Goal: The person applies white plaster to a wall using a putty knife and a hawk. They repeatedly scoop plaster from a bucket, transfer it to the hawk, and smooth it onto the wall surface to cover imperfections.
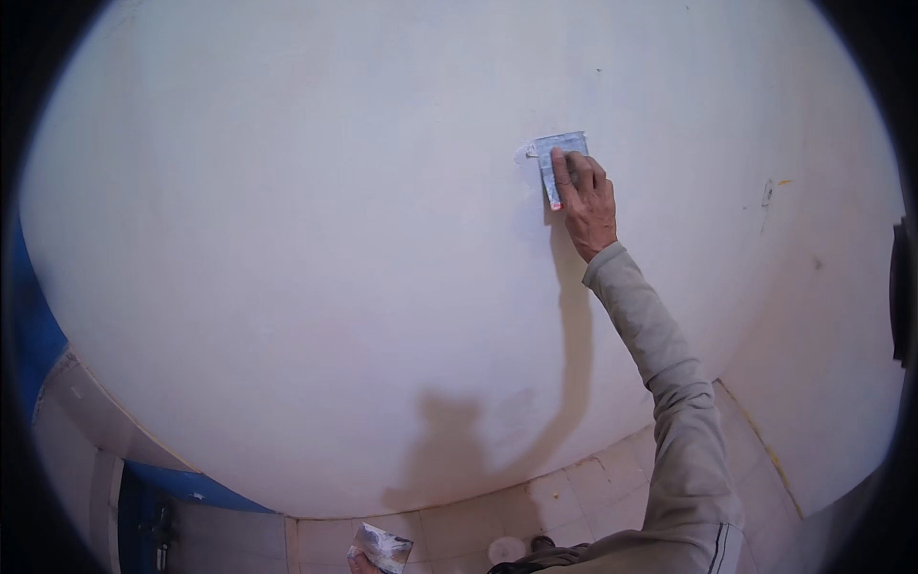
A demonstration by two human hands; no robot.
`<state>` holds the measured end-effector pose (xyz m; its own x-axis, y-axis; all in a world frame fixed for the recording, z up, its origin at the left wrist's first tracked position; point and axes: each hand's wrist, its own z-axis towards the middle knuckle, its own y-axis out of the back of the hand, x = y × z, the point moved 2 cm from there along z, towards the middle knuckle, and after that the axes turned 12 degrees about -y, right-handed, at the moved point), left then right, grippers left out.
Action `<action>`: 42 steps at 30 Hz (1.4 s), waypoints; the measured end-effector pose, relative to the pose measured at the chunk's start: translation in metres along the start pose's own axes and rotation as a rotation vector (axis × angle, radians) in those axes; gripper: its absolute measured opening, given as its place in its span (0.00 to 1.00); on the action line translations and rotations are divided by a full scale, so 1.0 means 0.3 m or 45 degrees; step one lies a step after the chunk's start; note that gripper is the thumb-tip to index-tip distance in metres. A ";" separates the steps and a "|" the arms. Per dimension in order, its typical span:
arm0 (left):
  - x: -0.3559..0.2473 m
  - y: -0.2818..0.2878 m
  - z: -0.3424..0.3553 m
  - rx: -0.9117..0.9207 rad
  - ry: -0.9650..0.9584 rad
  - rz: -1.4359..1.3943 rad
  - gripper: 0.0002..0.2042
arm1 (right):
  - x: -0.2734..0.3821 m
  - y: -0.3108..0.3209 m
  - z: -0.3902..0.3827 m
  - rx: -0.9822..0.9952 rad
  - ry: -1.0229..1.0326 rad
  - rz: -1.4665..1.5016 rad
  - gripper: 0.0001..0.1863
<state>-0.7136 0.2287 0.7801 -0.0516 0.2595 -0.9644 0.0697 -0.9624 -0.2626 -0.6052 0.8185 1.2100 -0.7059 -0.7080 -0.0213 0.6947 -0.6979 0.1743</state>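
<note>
My right hand (588,203) is raised against a pale wall (316,239), its fingers closed on a flat putty scraper (562,143). The scraper's thin grey-blue blade lies on the wall, with a small reddish spot at its lower corner. Just left of the blade, a white patch of filler (525,151) surrounds a small dark mark. At the lower edge my left hand (361,562) is partly in view, closed on a shiny metal putty blade (390,545) with whitish smears. Most of that hand is cut off by the picture's edge.
Beige tiles (469,524) run along the wall's foot. A round whitish object (507,549) is near my body. At lower left are a blue panel (206,488), a ledge (120,411) and what looks like a tap (163,531). Another scuffed mark (768,193) is on the wall's right.
</note>
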 end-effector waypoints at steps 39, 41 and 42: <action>-0.134 -0.273 0.084 0.055 -0.039 -0.322 0.15 | 0.175 -0.026 0.154 0.099 -0.152 0.326 0.33; -0.120 -0.275 0.078 0.081 -0.013 -0.328 0.15 | 0.196 -0.040 0.073 0.130 -0.041 0.325 0.33; -0.130 -0.280 0.078 0.095 0.004 -0.327 0.15 | 0.200 -0.032 0.022 0.187 -0.002 0.310 0.33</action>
<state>-0.7407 0.2975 0.8405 -0.0552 0.4964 -0.8664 -0.0190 -0.8680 -0.4961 -0.6552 0.7835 1.2134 -0.5209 -0.8527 0.0401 0.8164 -0.4840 0.3150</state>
